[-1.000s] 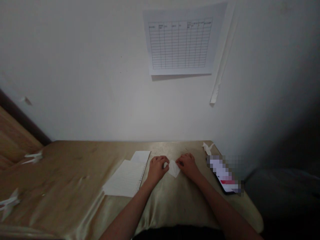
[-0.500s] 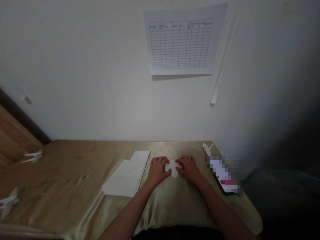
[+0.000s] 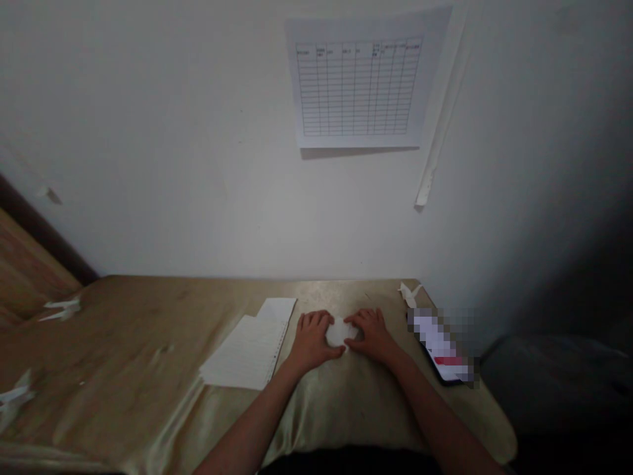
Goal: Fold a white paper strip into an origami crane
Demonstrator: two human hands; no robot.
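Far L of the L hand [image 3: 311,340], past the end of the satin-covered table [image 3: 123,349], is a brown wood-grain panel [image 3: 30,274]. Same side, on the shiny gold-brown cloth: a white folded-paper figure [image 3: 17,399] nearer the person, partly out of view, & a second paper figure [image 3: 62,308] farther off, both w/ pointed tips. A small white scrap [image 3: 48,193] sticks to the wall [image 3: 208,165] beyond them.

Just L of the L hand lie ruled loose-leaf sheets [image 3: 242,356], overlapping, w/ a row of binder holes along the R edge.

Btwn the hands, low over the cloth, is a small folded pc. of white paper [image 3: 338,332]. L hand holds its L side, fingers curved in, thumb along the near edge; R hand [image 3: 370,333] holds the R side likewise. Thumb tips almost meet. Exact folds too covered to tell.

Above the hands, on the wall: a printed grid sheet [image 3: 361,92], text too small to read, w/ a narrow white strip [image 3: 440,119] slanting down just R of it.

R of the R hand, near the table's far corner, is a white paper bird-like figure [image 3: 409,295]; just nearer, a smartphone [image 3: 440,346], screen lit, partly pixelated.
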